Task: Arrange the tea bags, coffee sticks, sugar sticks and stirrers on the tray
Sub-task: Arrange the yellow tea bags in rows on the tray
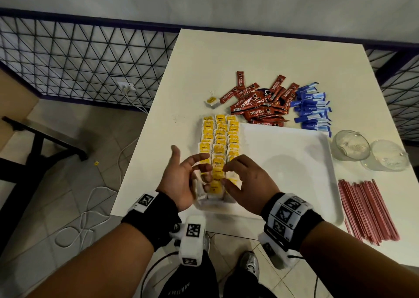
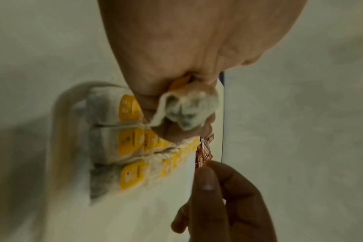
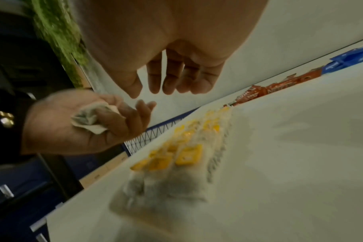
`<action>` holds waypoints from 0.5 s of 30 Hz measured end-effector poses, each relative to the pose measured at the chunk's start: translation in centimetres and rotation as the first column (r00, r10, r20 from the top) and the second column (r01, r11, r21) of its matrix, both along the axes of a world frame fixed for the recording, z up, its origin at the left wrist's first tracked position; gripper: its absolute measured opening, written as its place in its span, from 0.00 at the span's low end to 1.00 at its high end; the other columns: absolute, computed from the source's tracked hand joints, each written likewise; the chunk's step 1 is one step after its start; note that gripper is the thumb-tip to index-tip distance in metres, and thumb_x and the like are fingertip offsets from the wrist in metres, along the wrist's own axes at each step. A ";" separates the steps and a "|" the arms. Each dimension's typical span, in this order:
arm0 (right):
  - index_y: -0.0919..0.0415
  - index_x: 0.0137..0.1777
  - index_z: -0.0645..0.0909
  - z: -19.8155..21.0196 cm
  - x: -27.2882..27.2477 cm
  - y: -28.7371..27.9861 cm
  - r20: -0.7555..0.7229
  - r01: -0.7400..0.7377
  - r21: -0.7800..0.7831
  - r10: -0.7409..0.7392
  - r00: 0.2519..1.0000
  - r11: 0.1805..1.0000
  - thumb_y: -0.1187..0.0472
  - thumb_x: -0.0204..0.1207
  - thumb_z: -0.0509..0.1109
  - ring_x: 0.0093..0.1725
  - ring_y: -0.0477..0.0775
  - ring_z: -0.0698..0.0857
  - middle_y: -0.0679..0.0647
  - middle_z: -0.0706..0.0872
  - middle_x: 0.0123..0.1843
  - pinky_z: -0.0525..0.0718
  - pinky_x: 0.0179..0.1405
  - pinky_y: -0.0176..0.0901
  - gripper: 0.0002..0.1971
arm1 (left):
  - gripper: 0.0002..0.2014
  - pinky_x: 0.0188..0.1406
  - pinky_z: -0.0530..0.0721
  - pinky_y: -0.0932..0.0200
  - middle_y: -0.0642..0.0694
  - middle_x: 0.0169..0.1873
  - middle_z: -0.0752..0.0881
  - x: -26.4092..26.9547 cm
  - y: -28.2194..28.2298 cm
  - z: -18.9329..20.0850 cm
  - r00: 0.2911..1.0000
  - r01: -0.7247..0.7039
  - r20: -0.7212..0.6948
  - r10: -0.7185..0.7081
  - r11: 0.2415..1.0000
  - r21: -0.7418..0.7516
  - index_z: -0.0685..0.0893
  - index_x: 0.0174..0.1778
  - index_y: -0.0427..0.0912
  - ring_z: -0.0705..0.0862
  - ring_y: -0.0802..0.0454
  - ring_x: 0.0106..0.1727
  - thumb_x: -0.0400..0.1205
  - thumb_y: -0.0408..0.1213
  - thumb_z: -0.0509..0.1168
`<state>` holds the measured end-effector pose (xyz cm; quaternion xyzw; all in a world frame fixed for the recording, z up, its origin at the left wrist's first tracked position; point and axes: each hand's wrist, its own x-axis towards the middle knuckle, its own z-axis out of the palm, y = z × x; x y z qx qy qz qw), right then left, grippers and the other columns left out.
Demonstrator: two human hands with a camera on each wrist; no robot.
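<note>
Both hands hover over the near end of the tea bags (image 1: 218, 143), which lie in three overlapping rows along the left side of the white tray (image 1: 292, 161). The left hand (image 1: 183, 179) curls its lower fingers round a crumpled tea bag (image 3: 89, 118), with thumb and forefinger spread. The right hand (image 1: 244, 182) holds nothing, its fingers loosely bent and apart. Beyond the tray lie the red Nescafé coffee sticks (image 1: 260, 107) and blue sugar sticks (image 1: 313, 109); the red stirrers (image 1: 365, 209) lie just right of it, near two glass cups (image 1: 367, 152).
</note>
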<state>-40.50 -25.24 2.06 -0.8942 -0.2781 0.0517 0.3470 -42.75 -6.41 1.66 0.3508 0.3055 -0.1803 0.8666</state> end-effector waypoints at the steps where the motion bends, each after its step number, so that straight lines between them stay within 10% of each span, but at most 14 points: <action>1: 0.57 0.53 0.83 0.5 0.0 0.3 0.025 -0.018 0.046 0.016 1.000 0.999 0.54 0.73 0.71 0.41 0.36 0.71 0.52 0.82 0.51 0.74 0.41 0.30 0.11 | 0.42 0.33 0.73 0.57 0.40 0.38 0.83 -0.1 0.0 0.3 0.999 -0.032 -0.004 0.032 0.997 -0.069 0.82 0.60 0.39 0.77 0.45 0.32 0.77 0.74 0.43; 5: 0.56 0.50 0.85 1.5 -0.3 1.1 0.078 -0.100 0.129 0.091 0.993 0.987 0.57 0.71 0.75 0.40 0.36 0.73 0.49 0.83 0.47 0.71 0.42 0.21 0.09 | 0.44 0.38 0.79 0.54 0.37 0.42 0.82 0.0 -0.9 1.3 0.993 -0.116 -0.012 0.116 0.983 -0.145 0.82 0.58 0.37 0.80 0.42 0.36 0.78 0.74 0.42; 10: 0.53 0.50 0.85 1.5 -0.6 1.6 0.014 -0.094 0.044 0.093 0.996 0.995 0.44 0.67 0.76 0.42 0.47 0.84 0.47 0.84 0.44 0.82 0.41 0.37 0.17 | 0.42 0.24 0.83 0.55 0.42 0.39 0.80 0.4 -1.7 2.6 0.988 -0.152 -0.037 0.149 0.983 -0.100 0.82 0.59 0.39 0.79 0.44 0.35 0.77 0.74 0.42; 15: 0.56 0.46 0.84 1.3 -0.2 1.6 -0.037 -0.030 0.035 0.031 0.999 0.999 0.55 0.74 0.74 0.34 0.34 0.75 0.39 0.80 0.38 0.68 0.36 0.21 0.06 | 0.41 0.35 0.81 0.53 0.43 0.38 0.74 0.5 -2.3 2.7 0.970 -0.243 -0.038 0.240 0.961 -0.133 0.81 0.58 0.39 0.75 0.46 0.34 0.76 0.75 0.47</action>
